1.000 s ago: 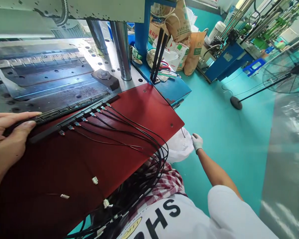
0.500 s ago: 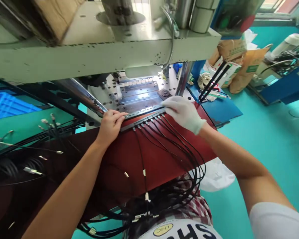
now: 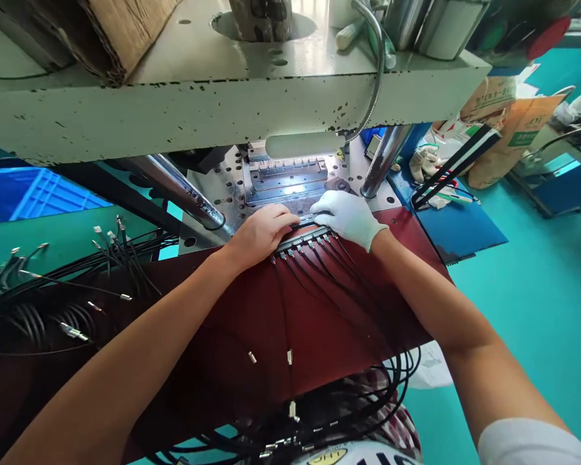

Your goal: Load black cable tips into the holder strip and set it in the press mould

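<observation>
A narrow black holder bar [image 3: 303,232] lies at the edge of a dark red sheet [image 3: 290,323], just in front of the steel mould plate [image 3: 285,177] of a press. Small metal-tipped connectors sit in a row along it, and thin black cables [image 3: 319,278] trail from them toward me. My left hand [image 3: 261,234], bare, grips the bar's left part from above. My right hand [image 3: 347,218], in a white glove, pinches its right part. Both hands hide parts of the bar. More cables [image 3: 72,284] lie in a bundle at the left.
Overhead runs the press's pale green beam [image 3: 223,97], with steel columns [image 3: 174,194] on both sides. A blue panel [image 3: 459,229] holds a white glove [image 3: 423,163] and black strips. Paper sacks [image 3: 513,129] stand beyond it, above a teal floor [image 3: 537,323].
My view has swung from the left toward the press. My right hand has come from beside the white bag onto the bar, and both hands have moved closer together along it.
</observation>
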A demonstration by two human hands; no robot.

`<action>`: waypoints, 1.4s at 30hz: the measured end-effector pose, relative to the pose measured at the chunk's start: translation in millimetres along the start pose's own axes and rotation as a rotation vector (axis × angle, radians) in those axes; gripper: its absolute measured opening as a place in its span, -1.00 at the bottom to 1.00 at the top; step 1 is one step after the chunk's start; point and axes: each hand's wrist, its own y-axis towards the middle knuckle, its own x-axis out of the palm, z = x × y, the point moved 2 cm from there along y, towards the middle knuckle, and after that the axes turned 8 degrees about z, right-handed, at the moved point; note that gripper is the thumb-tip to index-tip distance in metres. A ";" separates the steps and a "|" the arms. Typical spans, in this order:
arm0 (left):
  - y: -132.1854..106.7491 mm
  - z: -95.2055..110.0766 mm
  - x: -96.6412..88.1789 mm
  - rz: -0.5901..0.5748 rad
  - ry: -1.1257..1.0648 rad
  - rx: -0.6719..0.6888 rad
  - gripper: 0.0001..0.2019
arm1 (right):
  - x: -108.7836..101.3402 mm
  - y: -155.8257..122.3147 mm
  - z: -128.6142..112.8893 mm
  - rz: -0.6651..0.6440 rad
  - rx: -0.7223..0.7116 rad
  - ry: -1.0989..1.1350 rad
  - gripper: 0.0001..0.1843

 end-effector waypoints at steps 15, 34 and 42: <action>13.5 -2.0 6.9 -0.045 -0.031 0.051 -0.76 | 1.7 -2.8 -1.4 0.045 -0.002 -0.003 -0.76; -1.2 -4.7 -1.0 -0.042 -0.158 -0.084 -0.75 | 2.9 -4.2 -1.5 0.062 0.094 0.079 -0.80; -10.9 25.7 -11.5 0.020 -0.058 -0.116 -0.80 | -23.5 -12.3 -6.3 0.049 0.013 0.153 -0.75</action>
